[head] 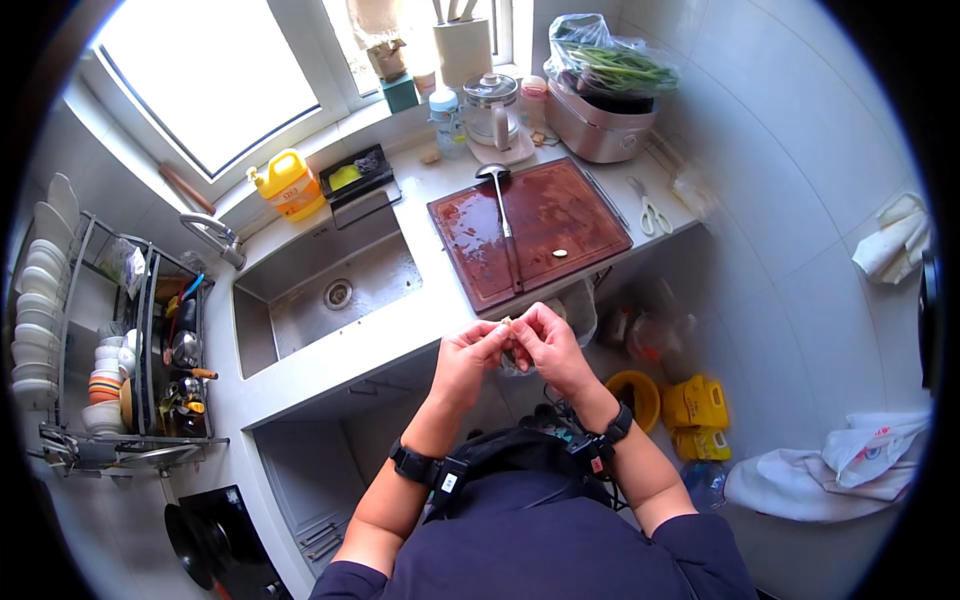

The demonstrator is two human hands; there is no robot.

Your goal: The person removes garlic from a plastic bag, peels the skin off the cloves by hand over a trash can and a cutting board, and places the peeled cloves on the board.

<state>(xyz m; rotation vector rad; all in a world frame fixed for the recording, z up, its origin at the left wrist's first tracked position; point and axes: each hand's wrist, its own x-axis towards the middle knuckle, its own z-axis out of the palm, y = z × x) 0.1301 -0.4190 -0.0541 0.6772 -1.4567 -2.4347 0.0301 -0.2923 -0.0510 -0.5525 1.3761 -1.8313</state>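
Note:
Just off the front edge of a wet brown cutting board (555, 214), my two hands meet at their fingertips. Between them is a small pale piece, which looks like a garlic clove (507, 321) with some skin on it. My left hand (466, 364) pinches it from one side, thumb against finger. From the other side my right hand (556, 346) grips it the same way. My fingers hide most of it. A peeled white clove (559, 253) lies on the board near its front edge. A metal ladle (501, 202) with a dark handle lies across the board.
Left of the board is a steel sink (315, 315). White-handled kitchen scissors (654, 216) lie to its right. Behind stand a glass kettle (491, 112) and a rice cooker (600, 124) topped with bagged greens (619, 67). A bag-lined bin (585, 311) sits below my hands.

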